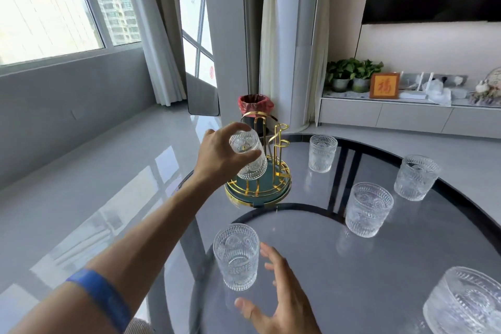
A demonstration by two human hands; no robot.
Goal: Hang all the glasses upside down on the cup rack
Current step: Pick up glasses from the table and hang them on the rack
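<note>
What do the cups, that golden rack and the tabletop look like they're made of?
The cups, like the one by the right hand at, look like clear pressed glass: see-through, with raised ribs and swirls. The rack seems to be thin metal wire with a shiny gold finish, on a dark teal round base that may be painted metal or plastic. The tabletop looks like smooth glossy grey glass or stone; it mirrors the cups.

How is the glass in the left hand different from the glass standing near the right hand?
The held glass is upside down and tilted, with its mouth low over the cup rack; the near glass stands upright on the table. The left hand grips the held glass, while the right hand is open beside the near glass, apparently not touching it. Both are clear and carry the same embossed pattern.
</note>
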